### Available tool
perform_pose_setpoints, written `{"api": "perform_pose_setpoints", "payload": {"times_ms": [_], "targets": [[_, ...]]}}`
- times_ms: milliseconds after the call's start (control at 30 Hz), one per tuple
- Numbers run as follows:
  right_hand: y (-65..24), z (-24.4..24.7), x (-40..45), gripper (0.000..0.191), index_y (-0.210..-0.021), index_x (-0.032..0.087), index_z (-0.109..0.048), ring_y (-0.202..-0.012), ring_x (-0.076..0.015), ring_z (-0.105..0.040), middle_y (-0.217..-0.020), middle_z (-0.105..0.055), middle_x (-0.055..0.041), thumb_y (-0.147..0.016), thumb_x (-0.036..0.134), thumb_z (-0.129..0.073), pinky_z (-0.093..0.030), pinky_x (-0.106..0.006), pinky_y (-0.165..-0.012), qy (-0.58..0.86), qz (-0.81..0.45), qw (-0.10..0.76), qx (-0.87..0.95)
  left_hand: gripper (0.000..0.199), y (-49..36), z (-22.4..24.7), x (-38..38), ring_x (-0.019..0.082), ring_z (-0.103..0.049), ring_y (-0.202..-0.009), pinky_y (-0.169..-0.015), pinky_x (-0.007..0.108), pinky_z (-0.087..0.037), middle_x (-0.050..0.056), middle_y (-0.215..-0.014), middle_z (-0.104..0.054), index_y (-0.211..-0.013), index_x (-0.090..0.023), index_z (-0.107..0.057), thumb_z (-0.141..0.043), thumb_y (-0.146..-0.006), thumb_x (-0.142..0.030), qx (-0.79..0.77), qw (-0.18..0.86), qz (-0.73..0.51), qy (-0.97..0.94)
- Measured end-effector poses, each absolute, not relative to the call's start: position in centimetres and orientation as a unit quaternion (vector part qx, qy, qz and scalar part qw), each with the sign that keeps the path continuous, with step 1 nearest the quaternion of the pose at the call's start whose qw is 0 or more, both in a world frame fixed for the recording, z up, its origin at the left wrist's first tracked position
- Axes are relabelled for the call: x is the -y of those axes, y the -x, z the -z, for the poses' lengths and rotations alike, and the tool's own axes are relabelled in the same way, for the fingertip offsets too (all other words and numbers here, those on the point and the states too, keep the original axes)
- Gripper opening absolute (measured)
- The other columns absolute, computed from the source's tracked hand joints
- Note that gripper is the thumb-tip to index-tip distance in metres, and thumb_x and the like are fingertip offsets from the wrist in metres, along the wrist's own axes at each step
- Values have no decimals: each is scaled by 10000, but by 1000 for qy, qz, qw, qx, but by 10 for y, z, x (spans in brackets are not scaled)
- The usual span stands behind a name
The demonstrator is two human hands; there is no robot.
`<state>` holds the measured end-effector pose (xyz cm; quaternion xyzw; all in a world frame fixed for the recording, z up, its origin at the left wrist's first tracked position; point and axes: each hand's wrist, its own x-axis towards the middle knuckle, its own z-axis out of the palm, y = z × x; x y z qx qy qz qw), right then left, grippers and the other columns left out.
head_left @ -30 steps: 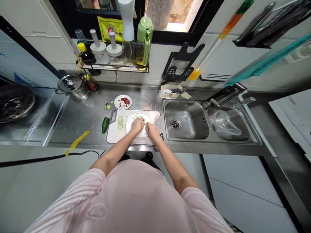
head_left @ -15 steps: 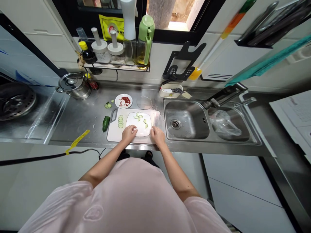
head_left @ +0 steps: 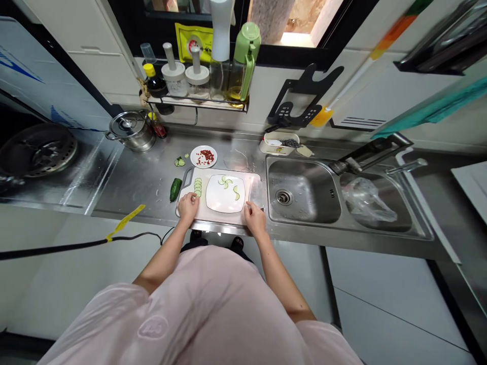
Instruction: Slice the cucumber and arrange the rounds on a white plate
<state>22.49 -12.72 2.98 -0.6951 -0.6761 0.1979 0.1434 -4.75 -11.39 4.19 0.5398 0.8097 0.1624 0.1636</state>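
Left hand (head_left: pixel 188 207) now off plate (head_left: pixel 223 203), at cucumber slices (head_left: pixel 198 186) on board (head_left: pixel 213 217); work shifts to slice row. Left grip curled, hold unclear; right hand (head_left: pixel 255 219) half-closed beside plate, can't tell if holding.

A white, square-shaped plate (head_left: pixel 224 201) with rounded corners and a thin dark rim line lies flat on a pale cutting board (head_left: pixel 212 218). Toward its far edge, thin pale-green half-moon cucumber slices (head_left: pixel 225 181) with darker skin edges form a small curving cluster; a separate pair (head_left: pixel 236 192) curves near the right edge. Left of the plate, round cucumber slices (head_left: pixel 198 186) overlap in a row directly on the board.
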Motion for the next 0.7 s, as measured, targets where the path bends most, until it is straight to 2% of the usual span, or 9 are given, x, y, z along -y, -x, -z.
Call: {"api": "perform_pose_setpoints", "payload": {"times_ms": [167, 333, 700], "targets": [[-225, -29, 129, 380, -1176, 197, -589, -914, -206, -595, -1088, -658, -84, -932, 354, -342, -401, -285, -774, 693, -202, 178, 669, 297, 55, -38, 102, 252, -555, -966, -856, 370, -335, 75, -922, -648, -1016, -217, -609, -499, -822, -414, -837, 137, -145, -509], [-228, -29, 132, 355, -1145, 207, -624, -832, -208, -604, -1005, -679, -76, -901, 345, -406, -407, -291, -720, 692, -210, 218, 656, 322, 53, -30, 98, 294, -532, -1008, -870, 409, -306, 107, -1023, -633, -981, -207, -609, -532, -791, -455, -846, 124, -135, -501], [-231, -25, 130, 345, -1128, 202, -641, -808, -202, -612, -970, -688, -76, -888, 324, -425, -417, -290, -710, 689, -205, 240, 652, 259, 51, -25, 95, 280, -535, -959, -855, 404, -289, 72, -955, -628, -895, -215, -584, -564, -763, -438, -851, 132, -163, -480]]}}
